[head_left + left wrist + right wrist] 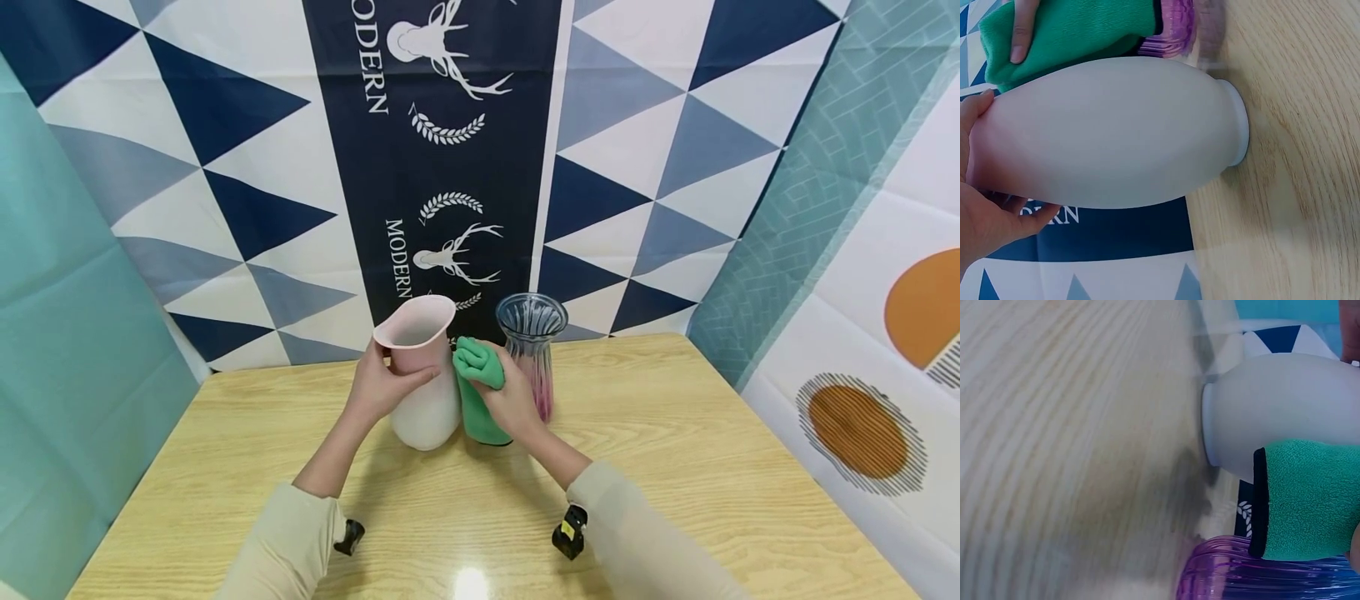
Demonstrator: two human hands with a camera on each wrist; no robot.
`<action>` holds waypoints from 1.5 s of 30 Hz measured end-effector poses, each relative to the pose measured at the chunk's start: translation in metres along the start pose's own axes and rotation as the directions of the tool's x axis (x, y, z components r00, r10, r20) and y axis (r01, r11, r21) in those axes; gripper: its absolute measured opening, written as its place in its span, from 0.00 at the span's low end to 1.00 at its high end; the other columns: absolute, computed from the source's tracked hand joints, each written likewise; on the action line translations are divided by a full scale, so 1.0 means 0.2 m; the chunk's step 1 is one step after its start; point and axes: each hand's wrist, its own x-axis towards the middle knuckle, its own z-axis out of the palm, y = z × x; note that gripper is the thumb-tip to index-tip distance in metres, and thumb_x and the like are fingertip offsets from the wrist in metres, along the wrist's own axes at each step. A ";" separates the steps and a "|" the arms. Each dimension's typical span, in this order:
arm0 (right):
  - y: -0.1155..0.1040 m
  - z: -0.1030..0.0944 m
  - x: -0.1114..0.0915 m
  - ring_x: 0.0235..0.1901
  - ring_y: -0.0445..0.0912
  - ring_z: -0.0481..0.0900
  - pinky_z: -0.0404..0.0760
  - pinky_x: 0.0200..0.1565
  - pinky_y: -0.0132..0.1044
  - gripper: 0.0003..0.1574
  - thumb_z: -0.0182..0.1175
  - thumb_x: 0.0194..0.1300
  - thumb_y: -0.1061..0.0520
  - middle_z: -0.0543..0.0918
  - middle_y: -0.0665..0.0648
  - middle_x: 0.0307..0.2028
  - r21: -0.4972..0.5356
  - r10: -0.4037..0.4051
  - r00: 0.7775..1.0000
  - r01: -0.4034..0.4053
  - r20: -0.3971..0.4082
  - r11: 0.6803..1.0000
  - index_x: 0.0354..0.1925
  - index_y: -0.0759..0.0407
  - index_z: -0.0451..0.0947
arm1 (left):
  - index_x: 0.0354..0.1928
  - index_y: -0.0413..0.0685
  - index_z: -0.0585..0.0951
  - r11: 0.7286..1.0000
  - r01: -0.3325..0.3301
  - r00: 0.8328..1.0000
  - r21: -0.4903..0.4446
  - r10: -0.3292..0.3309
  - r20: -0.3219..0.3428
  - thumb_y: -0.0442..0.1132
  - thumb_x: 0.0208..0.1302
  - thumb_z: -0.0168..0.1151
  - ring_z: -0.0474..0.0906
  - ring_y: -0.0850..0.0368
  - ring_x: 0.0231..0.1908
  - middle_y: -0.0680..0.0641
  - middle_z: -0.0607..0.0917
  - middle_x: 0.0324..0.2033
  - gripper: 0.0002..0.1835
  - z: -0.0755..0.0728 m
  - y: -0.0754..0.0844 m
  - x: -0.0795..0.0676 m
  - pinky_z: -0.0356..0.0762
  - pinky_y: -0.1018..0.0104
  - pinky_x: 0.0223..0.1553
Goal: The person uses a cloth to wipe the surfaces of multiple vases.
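Note:
A pink-and-white vase (426,417) with a flared, slanted mouth stands near the back of the wooden table. My left hand (382,385) grips it round the pink neck, thumb across the front. In the left wrist view the vase's white body (1116,131) fills the middle, its base at the tabletop. A green cloth (480,408) with a dark edge hangs from my right hand (513,396), bunched at the top in the fingers, right beside the vase. In the right wrist view the cloth (1313,500) overlaps the vase's side.
A ribbed glass vase (534,321), blue above and pink below, stands just right of the cloth, partly behind my right hand. The wooden table (675,467) ends at a patterned wall covering (465,167) close behind the vases.

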 end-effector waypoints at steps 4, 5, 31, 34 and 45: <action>-0.02 -0.01 0.03 0.59 0.49 0.73 0.70 0.62 0.45 0.32 0.65 0.57 0.60 0.77 0.58 0.56 0.021 -0.020 1.000 0.020 0.004 1.000 0.60 0.58 0.69 | 0.63 0.51 0.64 0.999 0.017 1.000 0.027 -0.018 0.018 0.46 0.44 0.76 0.70 0.50 0.55 0.46 0.72 0.56 0.43 -0.01 0.00 0.00 0.75 0.52 0.55; -0.02 -0.01 0.03 0.59 0.49 0.72 0.69 0.62 0.45 0.32 0.65 0.58 0.60 0.77 0.58 0.57 0.023 -0.027 1.000 0.027 0.005 0.999 0.60 0.58 0.69 | 0.63 0.52 0.64 1.000 0.019 1.000 0.025 -0.019 0.023 0.46 0.44 0.76 0.70 0.50 0.55 0.46 0.73 0.56 0.43 -0.02 0.00 0.00 0.75 0.53 0.55; -0.06 -0.02 0.11 0.59 0.50 0.73 0.70 0.62 0.46 0.31 0.64 0.58 0.63 0.77 0.59 0.56 0.031 -0.061 0.996 0.059 0.064 0.998 0.60 0.59 0.69 | 0.63 0.49 0.65 1.000 0.002 0.983 -0.014 0.001 0.186 0.41 0.49 0.73 0.70 0.47 0.57 0.44 0.73 0.57 0.38 -0.09 -0.02 0.03 0.73 0.49 0.57; -0.06 -0.02 0.11 0.59 0.51 0.73 0.71 0.61 0.47 0.31 0.64 0.58 0.63 0.77 0.59 0.56 0.021 -0.066 0.995 0.064 0.071 0.998 0.60 0.59 0.69 | 0.63 0.49 0.65 1.000 0.008 0.981 -0.009 -0.006 0.196 0.41 0.50 0.72 0.70 0.46 0.57 0.44 0.73 0.58 0.38 -0.09 -0.02 0.03 0.73 0.49 0.57; -0.06 -0.03 0.10 0.57 0.52 0.75 0.73 0.59 0.48 0.30 0.64 0.58 0.61 0.78 0.60 0.55 -0.029 -0.007 0.992 0.011 0.123 1.000 0.59 0.58 0.70 | 0.65 0.46 0.63 0.999 0.027 0.977 -0.024 -0.021 0.214 0.38 0.51 0.71 0.69 0.45 0.58 0.42 0.71 0.59 0.39 -0.09 -0.04 0.04 0.71 0.49 0.58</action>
